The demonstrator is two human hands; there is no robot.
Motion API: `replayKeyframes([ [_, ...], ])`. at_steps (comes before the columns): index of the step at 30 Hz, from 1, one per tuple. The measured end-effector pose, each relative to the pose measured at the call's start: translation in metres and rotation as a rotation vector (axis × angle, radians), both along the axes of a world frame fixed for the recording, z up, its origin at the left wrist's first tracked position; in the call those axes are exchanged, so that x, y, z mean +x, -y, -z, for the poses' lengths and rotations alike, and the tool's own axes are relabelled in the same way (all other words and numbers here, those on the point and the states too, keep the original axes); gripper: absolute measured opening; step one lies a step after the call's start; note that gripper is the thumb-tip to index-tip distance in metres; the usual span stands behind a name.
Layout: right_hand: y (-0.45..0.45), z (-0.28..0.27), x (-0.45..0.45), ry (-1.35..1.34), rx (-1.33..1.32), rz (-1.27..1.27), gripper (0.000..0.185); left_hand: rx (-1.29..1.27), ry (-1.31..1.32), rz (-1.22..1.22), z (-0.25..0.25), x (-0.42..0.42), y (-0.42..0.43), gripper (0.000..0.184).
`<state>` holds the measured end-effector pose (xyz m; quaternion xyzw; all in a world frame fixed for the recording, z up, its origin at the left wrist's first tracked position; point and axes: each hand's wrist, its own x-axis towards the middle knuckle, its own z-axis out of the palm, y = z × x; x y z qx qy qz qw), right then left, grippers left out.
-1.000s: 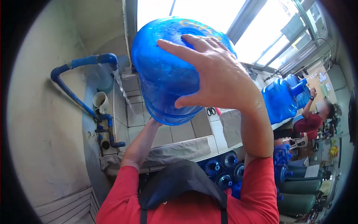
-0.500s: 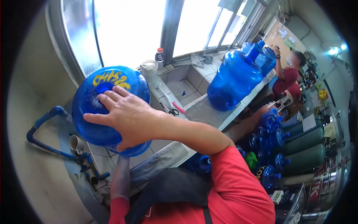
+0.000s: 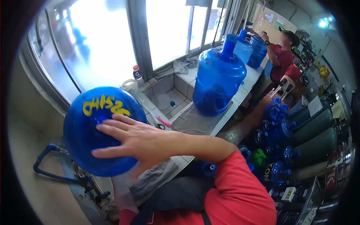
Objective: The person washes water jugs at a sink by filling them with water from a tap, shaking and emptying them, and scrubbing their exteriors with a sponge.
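A large blue water jug (image 3: 80, 140) is upside down or tilted at the left, its round base with yellow handwritten numbers facing me. My right hand (image 3: 137, 140) lies on that base with fingers spread. My left forearm (image 3: 123, 193) comes up from below, and the hand at its end is hidden under or behind the jug. Another blue jug (image 3: 217, 80) stands upright on the tiled counter, with its neck up. Between the two are a pink-handled tool (image 3: 164, 122) and black-handled scissors (image 3: 160, 126).
A tiled sink basin (image 3: 165, 99) is set into the counter, with a small blue cap inside. Near the window stand a drink bottle (image 3: 137, 75) and a whitish container (image 3: 129, 86). Blue pipes (image 3: 41, 157) run along the left wall. Several jugs (image 3: 279, 170) fill the floor at right. A co-worker (image 3: 283, 56) handles jugs farther along.
The jug under my right hand has tipped so its base faces me more, and the numbers show more fully. My view has shifted, and the co-worker still reaches toward the far jugs.
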<state>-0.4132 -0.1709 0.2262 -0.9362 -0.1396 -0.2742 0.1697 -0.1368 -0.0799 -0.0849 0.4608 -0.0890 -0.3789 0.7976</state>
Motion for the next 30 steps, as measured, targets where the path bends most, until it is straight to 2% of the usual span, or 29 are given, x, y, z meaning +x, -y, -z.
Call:
replayKeyframes([
  [3,0.046,-0.01,-0.052,-0.055,0.246,-0.04,0.08,0.0,0.058,-0.056,-0.015,0.009,0.004,0.04],
  [4,0.062,-0.02,-0.073,0.143,-0.011,0.287,0.073,-0.005,0.085,-0.08,-0.023,0.013,0.006,0.04],
  [5,0.089,-0.032,-0.095,0.2,-0.169,0.571,0.07,-0.011,0.118,-0.112,-0.035,0.018,0.009,0.04],
  [7,0.167,-0.034,-0.133,0.539,-0.422,1.089,0.064,-0.015,0.203,-0.173,-0.06,0.026,0.014,0.04],
  [9,0.237,-0.041,-0.168,0.635,-0.685,1.432,0.067,-0.019,0.294,-0.229,-0.088,0.032,0.02,0.04],
  [11,0.283,-0.037,-0.19,0.587,-0.855,1.664,0.067,-0.024,0.393,-0.284,-0.121,0.037,0.029,0.041],
  [12,0.3,-0.03,-0.196,0.589,-0.848,1.667,0.067,-0.028,0.438,-0.311,-0.139,0.038,0.033,0.041],
  [14,0.324,-0.019,-0.201,0.228,-0.299,1.672,0.06,-0.03,0.533,-0.363,-0.175,0.038,0.042,0.041],
  [22,0.378,-0.014,-0.199,0.401,-0.343,1.571,0.042,0.002,0.858,-0.548,-0.298,0.005,0.056,0.043],
  [25,0.409,-0.018,-0.19,0.566,-0.429,1.55,0.041,-0.031,0.964,-0.542,-0.313,-0.026,0.066,0.039],
  [28,0.438,-0.027,-0.179,0.542,-0.406,1.569,0.042,-0.102,1.035,-0.523,-0.316,-0.043,0.084,0.033],
  [30,0.471,-0.021,-0.171,0.518,-0.421,1.573,0.042,-0.013,1.246,-0.58,-0.319,-0.06,0.097,0.028],
])
